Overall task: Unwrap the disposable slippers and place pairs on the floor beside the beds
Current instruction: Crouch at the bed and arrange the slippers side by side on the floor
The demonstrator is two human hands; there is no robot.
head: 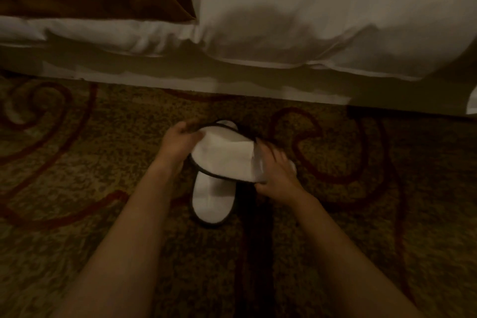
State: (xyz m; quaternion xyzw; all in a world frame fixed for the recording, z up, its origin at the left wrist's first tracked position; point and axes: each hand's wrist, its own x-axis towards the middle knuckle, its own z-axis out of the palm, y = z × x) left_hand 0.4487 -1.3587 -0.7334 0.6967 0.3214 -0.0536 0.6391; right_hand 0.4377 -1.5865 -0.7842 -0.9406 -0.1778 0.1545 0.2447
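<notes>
— The upper slipper (pixel 224 156) sat low over the carpet (pixel 103 162), crossing the second slipper (pixel 213 201), which lay flat there!
— And the hands?
— Left hand (pixel 180 142) curled round one end, right hand (pixel 277 171) gripped the other, fingers bent. The bed (pixel 309 20) was just beyond.

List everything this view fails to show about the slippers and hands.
1. Floor slipper: head view, far part hidden under the held slipper.
2. Right hand: fingers motion-blurred; the white strip beneath them could be wrapper or strap.
3. Bed: cut off by the top and right edges.
4. White thing: cut off by the right edge, unidentifiable.
</notes>
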